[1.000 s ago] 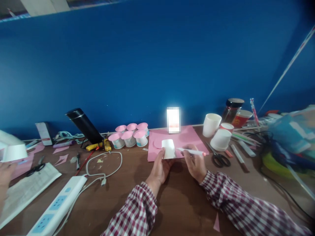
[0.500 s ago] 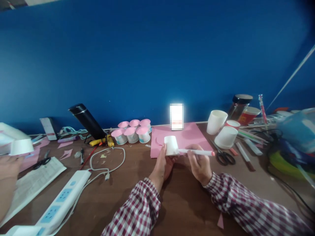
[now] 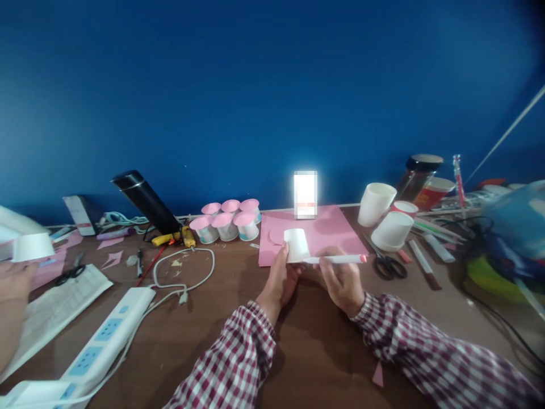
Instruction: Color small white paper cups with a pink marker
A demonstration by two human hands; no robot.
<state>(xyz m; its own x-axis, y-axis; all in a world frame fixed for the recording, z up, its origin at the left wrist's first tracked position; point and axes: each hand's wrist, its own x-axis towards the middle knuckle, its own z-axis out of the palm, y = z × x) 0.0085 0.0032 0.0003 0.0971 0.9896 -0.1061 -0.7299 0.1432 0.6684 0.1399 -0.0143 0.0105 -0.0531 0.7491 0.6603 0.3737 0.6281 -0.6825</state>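
My left hand [image 3: 281,276] is closed round a white paper cup [image 3: 297,244], held upside down with its narrower end up. Between the fingers of my right hand [image 3: 342,281] is a white marker pen [image 3: 340,259] with a red end pointing right. Its tip meets the lower right side of the cup, though any mark there is too small to make out. Behind the cup lie sheets of pink paper [image 3: 336,227], with a round pink cutout [image 3: 276,235] on top. Black-handled scissors [image 3: 389,266] rest right of my right hand.
Several cups with pink tops [image 3: 225,226] stand left of the paper. White cups [image 3: 377,205] and a dark-lidded jar [image 3: 419,176] are at right. A power strip [image 3: 100,341], a cable [image 3: 213,264] and a black flask [image 3: 147,201] lie left. Another person's hand [image 3: 15,307] is at the far left.
The whole view has shifted slightly, so things sit a little higher in the picture. Both hands keep the cup and the marker pen nearly as before, with the pen still at the cup.
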